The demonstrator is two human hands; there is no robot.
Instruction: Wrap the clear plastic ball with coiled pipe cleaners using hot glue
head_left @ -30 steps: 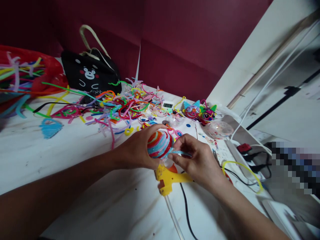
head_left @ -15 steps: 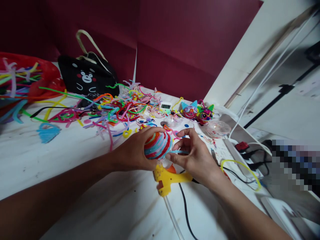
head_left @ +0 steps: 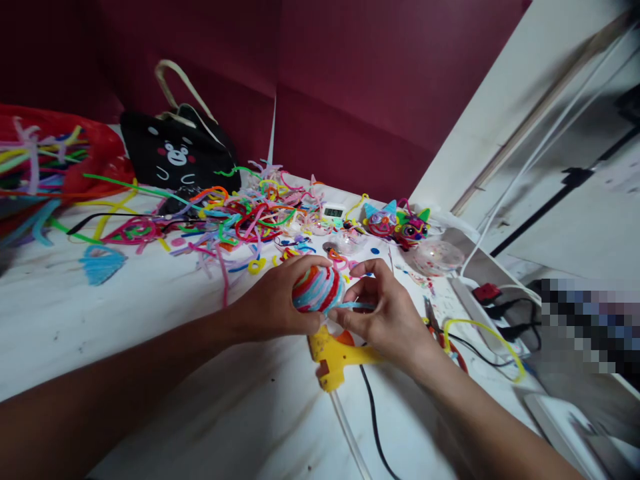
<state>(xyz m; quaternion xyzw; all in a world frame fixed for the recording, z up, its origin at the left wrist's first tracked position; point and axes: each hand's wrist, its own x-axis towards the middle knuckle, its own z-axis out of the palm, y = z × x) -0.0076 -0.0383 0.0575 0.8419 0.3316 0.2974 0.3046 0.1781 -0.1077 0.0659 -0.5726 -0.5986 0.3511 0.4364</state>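
Note:
A ball wound in red, light blue and orange pipe cleaner strips sits in my left hand, whose fingers wrap round its left side. My right hand is at the ball's right side, thumb and fingers pinching a light blue pipe cleaner that runs from the ball. Part of the ball's right side looks clear and bare. Just below both hands lies a yellow hot glue gun with a clear glue stick poking out of its back end.
Behind the hands spreads a heap of colourful pipe cleaners. Farther off are a black bag, a small digital clock and two decorated figures. Scissors and a power strip lie at right. A light blue triangular piece rests at left.
The ball has turned slightly in my left hand, and my right hand has shifted a little along with the blue strip. The view has moved slightly, showing more of the scissors.

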